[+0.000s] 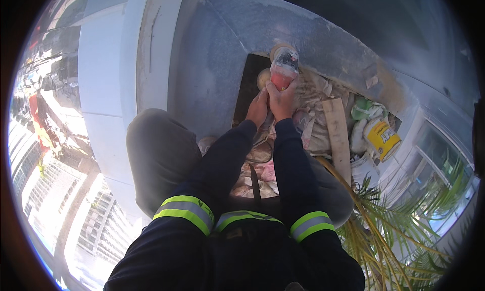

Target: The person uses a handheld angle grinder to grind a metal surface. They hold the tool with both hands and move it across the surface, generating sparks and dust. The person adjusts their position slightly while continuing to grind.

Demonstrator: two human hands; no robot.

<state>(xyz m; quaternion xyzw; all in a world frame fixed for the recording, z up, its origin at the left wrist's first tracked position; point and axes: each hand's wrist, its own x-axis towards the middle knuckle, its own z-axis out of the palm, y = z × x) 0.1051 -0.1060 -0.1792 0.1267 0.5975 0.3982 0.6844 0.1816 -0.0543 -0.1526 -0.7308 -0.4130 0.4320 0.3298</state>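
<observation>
A dusty red and black angle grinder [284,71] points away from me, its round tan disc [278,49] against the grey concrete surface [217,43]. My right hand [282,100] is closed around the grinder's near end. Close beside it, my left hand [258,108] is also closed at the tool's rear; its fingertips are partly hidden there. A round tan object [263,79] sits just left of the grinder, over a dark opening [247,84] in the concrete. I cannot make out what it is.
Crumpled dusty sacks [316,119] and a wooden board [336,134] lie to the right. Beyond them is a tipped yellow and white bucket [382,138]. Palm fronds [399,225] stand lower right. At the left, a pale ledge [103,79] borders a drop to buildings below.
</observation>
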